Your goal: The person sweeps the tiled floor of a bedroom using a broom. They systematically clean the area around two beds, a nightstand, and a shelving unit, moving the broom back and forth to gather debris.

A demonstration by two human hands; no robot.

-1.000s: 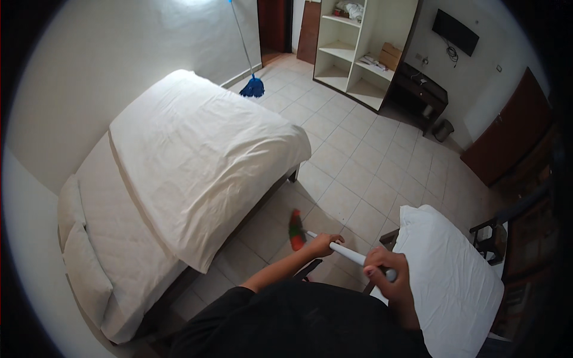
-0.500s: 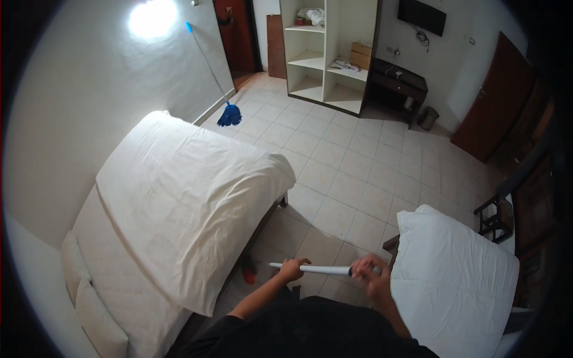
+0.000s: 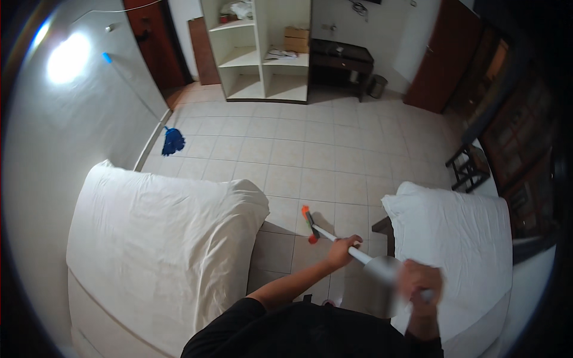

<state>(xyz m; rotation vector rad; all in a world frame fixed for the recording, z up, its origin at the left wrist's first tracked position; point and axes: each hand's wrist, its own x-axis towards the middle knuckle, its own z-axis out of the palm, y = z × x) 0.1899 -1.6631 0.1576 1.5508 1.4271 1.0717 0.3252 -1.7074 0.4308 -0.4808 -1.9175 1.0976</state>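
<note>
left hand (image 3: 342, 251) and right hand (image 3: 420, 283) clamp their fingers round a white-handled broom (image 3: 360, 255)

Seen on a pale square-tiled floor (image 3: 358, 146): a broom (image 3: 311, 225), head at or just above the tiles; a blue string mop (image 3: 173, 142), head down near the left wall; a small waste bin (image 3: 376, 86) beside a dark tabletop (image 3: 357, 53); a dark stool (image 3: 468, 167); and a white shelf unit (image 3: 258, 53). Topped, on the tabletop, with a small pale object (image 3: 339, 49). Stacked, on the shelves, with a white bundle (image 3: 240, 9), a cardboard box (image 3: 296, 40) and loose papers (image 3: 280, 54). Draped, on the left bed (image 3: 83, 341), with a wrinkled cream bedspread (image 3: 158, 232); on the right bed (image 3: 383, 227), with a creased white cover (image 3: 456, 232).
</note>
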